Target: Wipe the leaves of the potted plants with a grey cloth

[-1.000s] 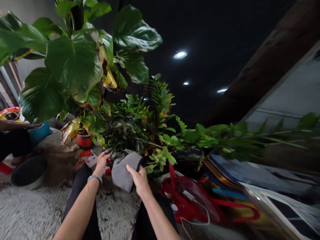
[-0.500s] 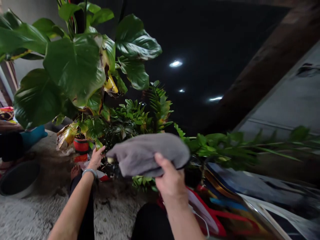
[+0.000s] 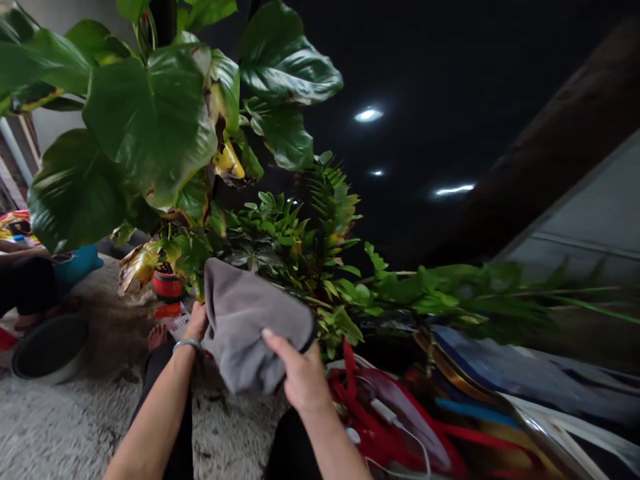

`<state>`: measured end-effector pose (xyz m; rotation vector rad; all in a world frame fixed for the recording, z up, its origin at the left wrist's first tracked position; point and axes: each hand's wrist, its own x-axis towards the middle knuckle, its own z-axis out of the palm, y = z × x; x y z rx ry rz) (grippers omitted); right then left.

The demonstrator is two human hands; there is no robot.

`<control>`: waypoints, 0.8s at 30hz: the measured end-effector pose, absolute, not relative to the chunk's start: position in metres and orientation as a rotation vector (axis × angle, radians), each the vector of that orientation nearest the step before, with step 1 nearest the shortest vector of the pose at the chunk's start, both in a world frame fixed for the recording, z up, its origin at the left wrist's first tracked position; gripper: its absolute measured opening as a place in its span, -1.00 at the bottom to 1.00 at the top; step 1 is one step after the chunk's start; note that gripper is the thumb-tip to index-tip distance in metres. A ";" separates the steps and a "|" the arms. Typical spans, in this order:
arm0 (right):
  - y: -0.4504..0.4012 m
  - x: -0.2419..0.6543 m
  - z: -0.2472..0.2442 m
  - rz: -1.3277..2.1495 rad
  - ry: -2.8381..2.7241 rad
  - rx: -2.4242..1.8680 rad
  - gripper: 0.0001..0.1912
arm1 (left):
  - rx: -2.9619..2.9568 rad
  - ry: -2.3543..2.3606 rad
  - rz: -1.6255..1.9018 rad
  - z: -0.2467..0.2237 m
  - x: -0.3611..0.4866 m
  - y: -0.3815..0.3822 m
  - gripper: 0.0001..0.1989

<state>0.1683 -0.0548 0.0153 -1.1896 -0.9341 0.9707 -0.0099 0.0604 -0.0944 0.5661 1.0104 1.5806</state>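
Between the two hands, a folded grey cloth (image 3: 253,327) hangs in front of the seated person's lap, one corner standing up towards the foliage. The right hand (image 3: 300,377) pinches it at the lower right edge, thumb on top and fingers closed around the fold. The left hand (image 3: 196,322), with a silver bangle (image 3: 187,345) at the wrist, sits behind the cloth's left side. Its fingers are hidden, so whether it grips the cloth or only touches it cannot be told.

Just beyond the left hand stand a red plant pot (image 3: 168,283) and a printed leaflet (image 3: 173,319), with a bare foot (image 3: 157,337) just below them. Above the hands rise a large-leaved philodendron (image 3: 150,123) and a ZZ plant (image 3: 330,220), its fronds spreading to the right. Beside the right hand lies a red-strapped bag (image 3: 380,413) with a white cable (image 3: 400,437) across it, and further right a glossy printed sheet (image 3: 500,380). Left of the left hand, a shaggy grey rug (image 3: 60,420) carries a dark round bowl (image 3: 50,350), and a second person's arm (image 3: 20,248) lies near a blue cushion (image 3: 77,267).
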 end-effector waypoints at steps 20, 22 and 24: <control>-0.088 0.224 -0.024 1.041 -0.776 -1.222 -0.57 | 0.559 1.104 1.419 -0.080 0.000 -0.018 -0.65; -0.091 0.227 -0.017 1.062 -0.737 -1.197 -0.57 | 0.621 0.980 1.235 -0.073 0.010 -0.043 -0.57; -0.096 0.226 -0.014 1.106 -0.734 -1.166 -0.66 | 0.592 0.852 1.105 -0.066 0.021 -0.061 -0.51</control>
